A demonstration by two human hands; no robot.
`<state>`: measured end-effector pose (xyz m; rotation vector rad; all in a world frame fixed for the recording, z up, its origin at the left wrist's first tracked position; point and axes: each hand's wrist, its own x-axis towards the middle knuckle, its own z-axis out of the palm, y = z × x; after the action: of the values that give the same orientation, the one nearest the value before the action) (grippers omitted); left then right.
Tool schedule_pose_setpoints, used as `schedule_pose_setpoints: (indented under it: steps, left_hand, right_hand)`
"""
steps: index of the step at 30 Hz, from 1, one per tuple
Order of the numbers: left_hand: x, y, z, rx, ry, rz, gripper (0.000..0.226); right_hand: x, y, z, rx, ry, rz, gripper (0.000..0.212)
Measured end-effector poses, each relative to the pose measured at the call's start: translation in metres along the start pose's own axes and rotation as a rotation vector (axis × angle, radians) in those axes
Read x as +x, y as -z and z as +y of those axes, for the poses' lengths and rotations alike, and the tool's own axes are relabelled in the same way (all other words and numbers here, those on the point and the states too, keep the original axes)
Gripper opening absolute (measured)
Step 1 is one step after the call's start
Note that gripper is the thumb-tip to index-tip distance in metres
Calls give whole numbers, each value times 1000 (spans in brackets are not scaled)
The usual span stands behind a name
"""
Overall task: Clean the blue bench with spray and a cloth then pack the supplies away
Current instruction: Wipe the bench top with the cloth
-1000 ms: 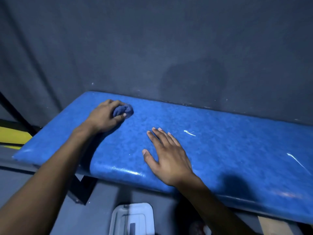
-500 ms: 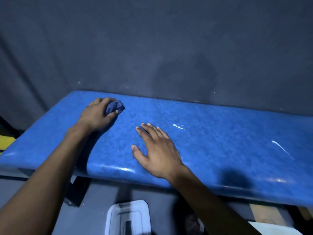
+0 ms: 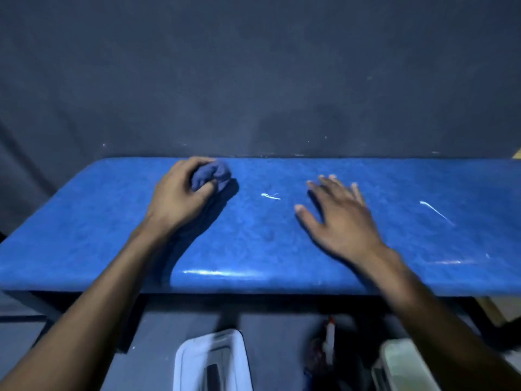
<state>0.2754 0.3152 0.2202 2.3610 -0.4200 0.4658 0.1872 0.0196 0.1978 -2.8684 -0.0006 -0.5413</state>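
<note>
The blue bench [image 3: 84, 221] spans the view in front of a dark wall. My left hand [image 3: 177, 196] is closed around a crumpled blue cloth [image 3: 214, 173] and presses it on the bench top near the back edge, left of centre. My right hand [image 3: 338, 215] lies with fingers spread over the bench right of centre, holding nothing. A spray bottle [image 3: 328, 338] with a white and red top shows blurred on the floor below the bench.
A white plastic container [image 3: 211, 359] stands on the floor below the bench's front edge. Another pale container [image 3: 400, 365] sits at lower right. White streaks [image 3: 270, 196] mark the bench surface between my hands and further right.
The view has swung to the right along the bench. My left hand with the cloth has slid right along the bench's back edge. My right hand has moved right, past the white streak.
</note>
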Motion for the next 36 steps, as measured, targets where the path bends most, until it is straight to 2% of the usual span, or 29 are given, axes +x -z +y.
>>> schedule_pose_setpoints:
  steps: [2,4,6,9,11,15,18,21,25,28,32,34,36]
  left_hand:
    - [18,-29,22,-23,-89,-77,39]
    - [28,-61,38,3,-156,-192,44]
    - [33,-86,48,89,-182,-285,48]
    - [32,-91,55,167,-209,-336,44]
    - [20,-82,55,140,-265,-354,42]
    - [-7,-59,45,-62,-363,-434,36]
    - [23,-66,41,0,-288,-385,37]
    - [46,-87,59,51,-187,-347,40]
    - [12,-91,85,19,-301,-421,39]
    - [-15,-64,62,-5,-356,-438,36]
    - [19,-61,35,109,-180,-274,38]
    - [29,-73,48,133,-175,-296,43]
    - [21,-79,63,87,-242,-343,41]
  right_hand:
    - [-2,5,32,-69,-103,-194,78]
    - [-4,2,40,-57,-137,-294,81]
    - [-3,-2,39,-56,-139,-293,81]
    - [-3,-3,39,-61,-142,-284,81]
    - [-3,-3,40,-64,-138,-285,81]
    - [-5,-2,38,-74,-113,-305,75]
    - [-5,1,37,-76,-48,-339,64]
    - [-6,0,36,-72,-33,-323,63]
    - [-6,-3,37,-68,-41,-291,65]
    - [-8,-4,38,-48,-41,-272,64]
    - [-10,-4,37,-17,-48,-264,64]
    - [-9,-4,37,-13,-53,-260,64]
    - [-9,-3,36,-4,-49,-257,63]
